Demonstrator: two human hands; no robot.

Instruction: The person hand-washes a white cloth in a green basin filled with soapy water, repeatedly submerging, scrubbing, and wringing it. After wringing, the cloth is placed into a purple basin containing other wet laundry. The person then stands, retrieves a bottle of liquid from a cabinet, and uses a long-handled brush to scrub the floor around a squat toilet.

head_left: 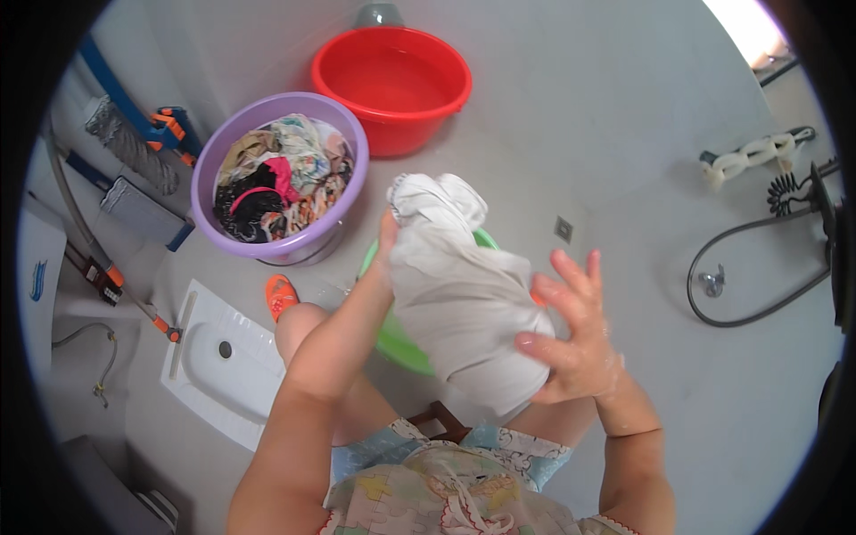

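White cloth (464, 308) over green basin (406, 349)

A purple tub (202, 181) of clothes (285, 183) stands at left, a red basin (401, 135) just beside it. The left hand (386, 246) grasps the cloth's left edge, its fingertips hidden. The bunched cloth hangs above the green basin. The right hand (578, 343), fingers spread, touches the cloth's right side

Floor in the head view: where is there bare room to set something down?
Bare floor lies between the red basin, the white cloth and the square drain. Right of the right hand, I can't tell where floor becomes wall. Crowded: the left, with purple tub, squat toilet and flat mop; the green basin shows beneath the cloth.
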